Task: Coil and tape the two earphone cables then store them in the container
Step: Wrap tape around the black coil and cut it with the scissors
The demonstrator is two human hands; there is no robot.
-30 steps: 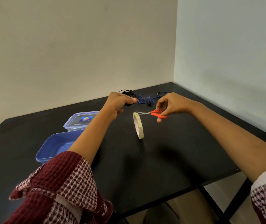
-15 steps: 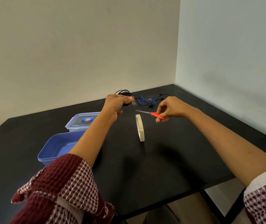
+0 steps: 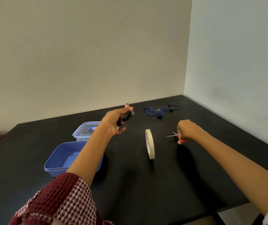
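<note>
A person's left hand (image 3: 116, 121) clenches the coiled black cable (image 3: 128, 116), while the right hand (image 3: 187, 131) grips orange scissors (image 3: 173, 135); a tape roll (image 3: 149, 143) stands on edge between them. The blue cable (image 3: 159, 110) lies loose at the far side, the open container (image 3: 55, 157) to the left.

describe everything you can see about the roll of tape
The roll of tape is a narrow cream ring, like paper masking tape, with red print on its inner core. It stands upright on its edge on the black table, rim turned toward the camera. It sits between the left hand, which holds the black cable, and the right hand, which holds the scissors. Only the table touches it.
</note>
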